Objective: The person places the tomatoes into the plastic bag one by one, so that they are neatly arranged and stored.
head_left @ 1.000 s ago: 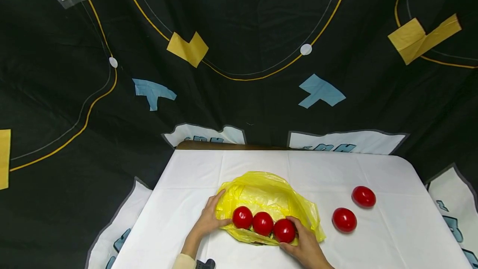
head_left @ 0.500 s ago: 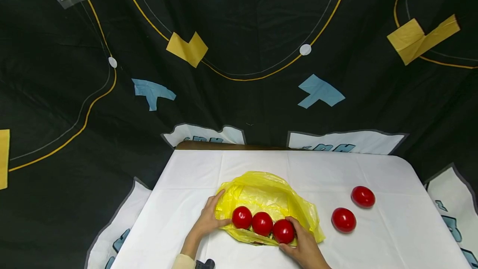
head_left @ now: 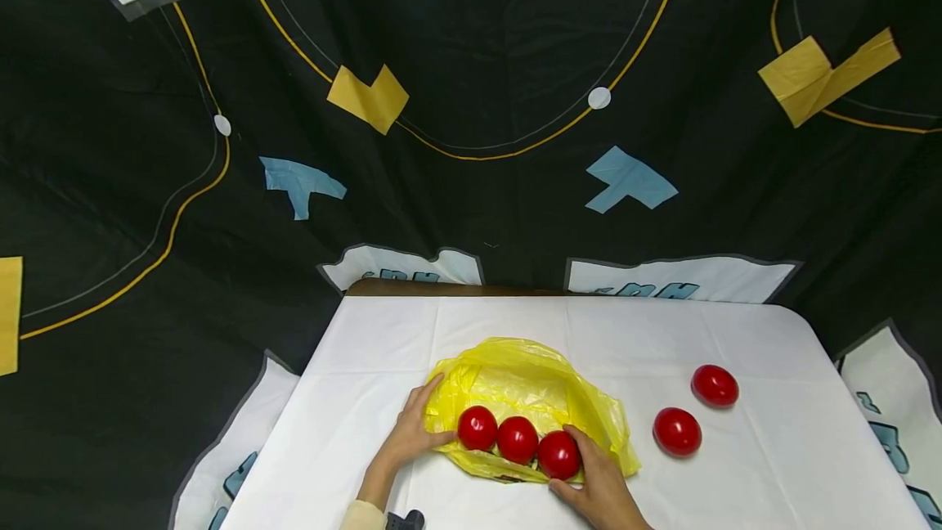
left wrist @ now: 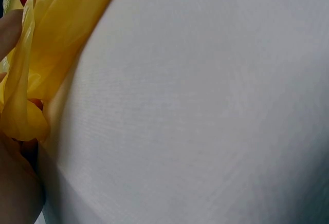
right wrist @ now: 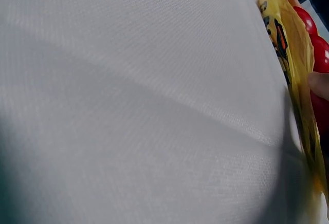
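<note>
A yellow plastic bag [head_left: 515, 350] lies with its mouth spread wide on the white table. Inside its front edge sit three glossy red balls [head_left: 518, 441] in a row, tomato-like in look. My left hand [head_left: 408, 432] grips the bag's left side, thumb by the leftmost ball; the left wrist view shows the film bunched at its fingers [left wrist: 9, 31]. At the bag's right front, my right hand [head_left: 599, 485] holds the rightmost ball [head_left: 559, 455] between thumb and fingers. The right wrist view catches its thumb [right wrist: 320, 84] at the bag's rim, against the red surface.
Two more red balls lie to the right of the bag, a nearer one [head_left: 677, 432] and a farther one [head_left: 715, 386]. The white-covered table [head_left: 368, 334] ends at a dark cloth backdrop [head_left: 500, 211] with taped shapes.
</note>
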The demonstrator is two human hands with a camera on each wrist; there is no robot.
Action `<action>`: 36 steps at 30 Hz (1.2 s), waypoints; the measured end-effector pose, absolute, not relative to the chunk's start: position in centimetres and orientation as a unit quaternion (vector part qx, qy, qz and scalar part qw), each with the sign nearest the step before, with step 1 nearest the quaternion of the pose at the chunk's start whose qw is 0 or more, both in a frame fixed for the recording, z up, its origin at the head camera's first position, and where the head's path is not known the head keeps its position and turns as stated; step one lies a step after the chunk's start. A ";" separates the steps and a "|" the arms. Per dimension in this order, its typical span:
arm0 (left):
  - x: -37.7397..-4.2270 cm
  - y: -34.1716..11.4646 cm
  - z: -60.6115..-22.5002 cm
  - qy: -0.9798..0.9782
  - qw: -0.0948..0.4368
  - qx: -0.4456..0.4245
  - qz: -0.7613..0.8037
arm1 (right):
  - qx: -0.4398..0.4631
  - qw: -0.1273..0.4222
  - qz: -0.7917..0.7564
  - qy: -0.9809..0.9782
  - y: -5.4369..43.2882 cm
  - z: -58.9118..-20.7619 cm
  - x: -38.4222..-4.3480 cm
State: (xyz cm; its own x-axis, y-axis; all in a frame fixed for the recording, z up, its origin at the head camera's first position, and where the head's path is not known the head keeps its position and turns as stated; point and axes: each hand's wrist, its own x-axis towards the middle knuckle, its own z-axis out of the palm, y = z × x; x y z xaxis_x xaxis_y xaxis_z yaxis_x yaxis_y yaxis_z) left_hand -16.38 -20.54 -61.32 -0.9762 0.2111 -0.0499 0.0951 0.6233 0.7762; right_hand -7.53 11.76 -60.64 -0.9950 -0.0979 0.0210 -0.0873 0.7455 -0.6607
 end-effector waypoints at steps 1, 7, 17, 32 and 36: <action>-16.4 -20.5 -61.3 0.898 0.071 0.084 0.427 | -0.050 0.003 -0.350 0.935 11.8 -60.6 -7.5; -16.3 -20.5 -61.2 0.895 0.077 0.082 0.431 | -0.050 0.001 -0.344 0.938 11.8 -60.4 -7.5; -16.0 -20.7 -61.5 0.894 0.072 0.088 0.432 | -0.079 -0.038 -0.328 0.941 12.0 -60.3 -7.0; -16.4 -20.6 -61.2 0.898 0.071 0.087 0.426 | -0.046 -0.081 -0.411 0.907 15.3 -55.5 -5.6; -16.4 -20.6 -61.3 0.899 0.071 0.087 0.423 | -0.030 -0.152 -0.410 0.899 17.8 -54.8 -5.1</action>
State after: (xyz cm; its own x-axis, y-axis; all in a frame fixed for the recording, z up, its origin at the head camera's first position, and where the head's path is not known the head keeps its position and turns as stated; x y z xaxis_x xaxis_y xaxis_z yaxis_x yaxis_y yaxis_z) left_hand -16.37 -20.55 -61.28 -0.9747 0.2165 -0.0550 0.0956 0.6271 0.7731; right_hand -5.11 17.81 -54.78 -0.9522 0.0704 0.2973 -0.1784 0.6618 -0.7281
